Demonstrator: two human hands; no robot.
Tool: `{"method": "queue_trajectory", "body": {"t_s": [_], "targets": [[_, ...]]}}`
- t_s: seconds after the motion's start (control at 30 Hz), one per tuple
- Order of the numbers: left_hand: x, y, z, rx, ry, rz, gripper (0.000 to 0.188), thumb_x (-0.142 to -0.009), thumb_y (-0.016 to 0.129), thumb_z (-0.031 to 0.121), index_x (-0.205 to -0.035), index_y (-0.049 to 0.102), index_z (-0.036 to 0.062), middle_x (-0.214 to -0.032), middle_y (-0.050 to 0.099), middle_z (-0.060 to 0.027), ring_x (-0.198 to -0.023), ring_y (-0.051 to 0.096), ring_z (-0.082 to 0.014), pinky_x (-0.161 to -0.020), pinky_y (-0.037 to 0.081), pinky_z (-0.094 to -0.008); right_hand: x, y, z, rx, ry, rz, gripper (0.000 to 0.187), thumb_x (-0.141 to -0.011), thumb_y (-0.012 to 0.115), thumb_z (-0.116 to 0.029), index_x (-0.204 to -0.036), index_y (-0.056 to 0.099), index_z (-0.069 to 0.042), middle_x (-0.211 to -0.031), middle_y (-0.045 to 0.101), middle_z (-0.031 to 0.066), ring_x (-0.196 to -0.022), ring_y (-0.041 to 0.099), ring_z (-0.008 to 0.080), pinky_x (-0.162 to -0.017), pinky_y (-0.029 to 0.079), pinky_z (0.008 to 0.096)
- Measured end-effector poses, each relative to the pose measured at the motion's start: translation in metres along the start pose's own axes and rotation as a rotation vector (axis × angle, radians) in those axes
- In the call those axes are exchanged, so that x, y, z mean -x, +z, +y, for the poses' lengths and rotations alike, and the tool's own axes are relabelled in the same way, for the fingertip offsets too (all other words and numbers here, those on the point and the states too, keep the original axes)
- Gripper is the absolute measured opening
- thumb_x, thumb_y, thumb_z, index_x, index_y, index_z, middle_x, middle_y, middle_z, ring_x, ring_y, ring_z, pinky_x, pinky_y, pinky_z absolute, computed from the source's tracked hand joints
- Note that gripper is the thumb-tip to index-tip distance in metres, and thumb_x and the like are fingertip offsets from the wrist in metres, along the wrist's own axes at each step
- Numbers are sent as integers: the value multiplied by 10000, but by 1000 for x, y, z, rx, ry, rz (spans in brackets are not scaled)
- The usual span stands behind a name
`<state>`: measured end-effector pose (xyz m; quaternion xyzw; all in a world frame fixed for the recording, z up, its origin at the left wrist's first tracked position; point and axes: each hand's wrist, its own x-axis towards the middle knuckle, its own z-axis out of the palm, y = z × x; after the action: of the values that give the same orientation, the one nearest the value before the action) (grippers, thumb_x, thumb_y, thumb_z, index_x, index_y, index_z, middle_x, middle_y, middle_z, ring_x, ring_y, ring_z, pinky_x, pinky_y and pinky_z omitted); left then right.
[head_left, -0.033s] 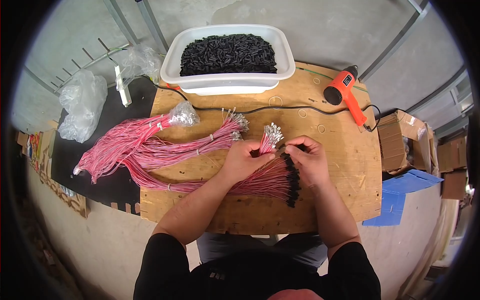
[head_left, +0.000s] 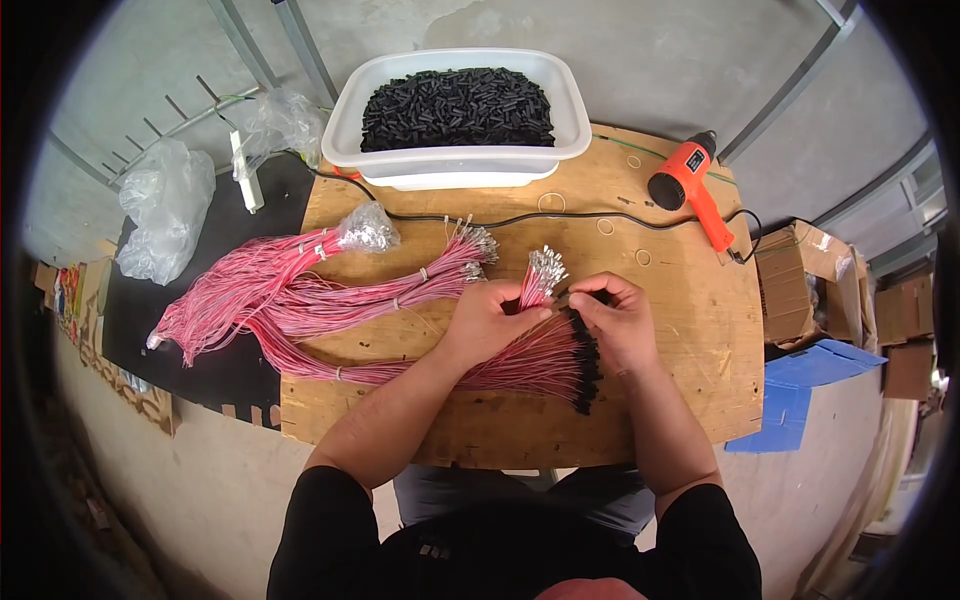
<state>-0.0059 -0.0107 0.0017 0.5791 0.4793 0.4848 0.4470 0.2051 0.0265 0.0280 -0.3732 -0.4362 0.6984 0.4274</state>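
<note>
My left hand [head_left: 485, 322] is closed around a bunch of thin pink-red wires [head_left: 541, 280], with their silver metal ends standing up above the fingers. Beside it, my right hand [head_left: 622, 322] pinches a small black tube [head_left: 561, 297] at the wires, partly hidden by the fingertips. Under and between both hands fans a spread of wires [head_left: 520, 375] whose right ends carry black sleeves [head_left: 584, 370]. To the left lie more pink wire bundles [head_left: 290, 300], bound in places, one with clear plastic [head_left: 368, 230] over its ends.
A white tub [head_left: 345, 150] of short black tubes [head_left: 455, 108] stands at the back. An orange heat gun [head_left: 700, 195] lies at the right, its black cord [head_left: 590, 213] crossing the wooden table [head_left: 690, 330]. Rubber bands [head_left: 550, 202] lie nearby. Cardboard boxes [head_left: 800, 280] stand right of the table.
</note>
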Motion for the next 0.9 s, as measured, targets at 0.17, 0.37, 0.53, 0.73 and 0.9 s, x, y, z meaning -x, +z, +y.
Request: {"method": "queue_trajectory", "body": {"t_s": [0.17, 0.37, 0.53, 0.73, 0.9], "targets": [[1, -2, 10, -137, 9, -20, 230, -800, 825, 154, -981, 754, 30, -797, 724, -122, -653, 638, -119, -627, 502, -283, 2, 8, 1, 75, 9, -54, 87, -906, 713, 6, -991, 697, 9, -909, 693, 13, -776, 604, 56, -707, 498, 211], [0, 1, 11, -150, 100, -28, 239, -800, 830, 162, -988, 751, 38, -800, 724, -109, -657, 631, -114, -630, 500, -289, 1, 5, 7, 171, 16, -89, 94, -903, 721, 0, -989, 685, 15, -930, 695, 26, -814, 615, 67, -733, 510, 216], [0, -2, -3, -36, -46, -56, 227, -820, 823, 168, -993, 752, 39, -764, 706, -64, -669, 588, -67, -627, 489, -276, 1, 6, 5, 79, 19, -80, 121, -898, 724, 1, -1012, 686, 14, -890, 685, 23, -748, 585, 57, -675, 476, 202], [-1, -2, 1, -35, -44, -96, 231, -820, 830, 177, -982, 751, 34, -747, 695, -56, -663, 574, -58, -619, 482, -269, 0, 1, 1, -80, 77, -73, 168, -885, 727, -29, -1044, 690, 12, -781, 625, -7, -630, 475, 44, -574, 368, 185], [-1, -4, 3, -90, -68, -134, 207, -821, 831, 94, -967, 725, -8, -810, 687, 6, -764, 560, -31, -675, 488, -240, 0, 0, -1, -63, 34, -85, 161, -901, 723, -48, -1047, 693, 12, -785, 631, -11, -636, 485, 44, -580, 380, 183]]}}
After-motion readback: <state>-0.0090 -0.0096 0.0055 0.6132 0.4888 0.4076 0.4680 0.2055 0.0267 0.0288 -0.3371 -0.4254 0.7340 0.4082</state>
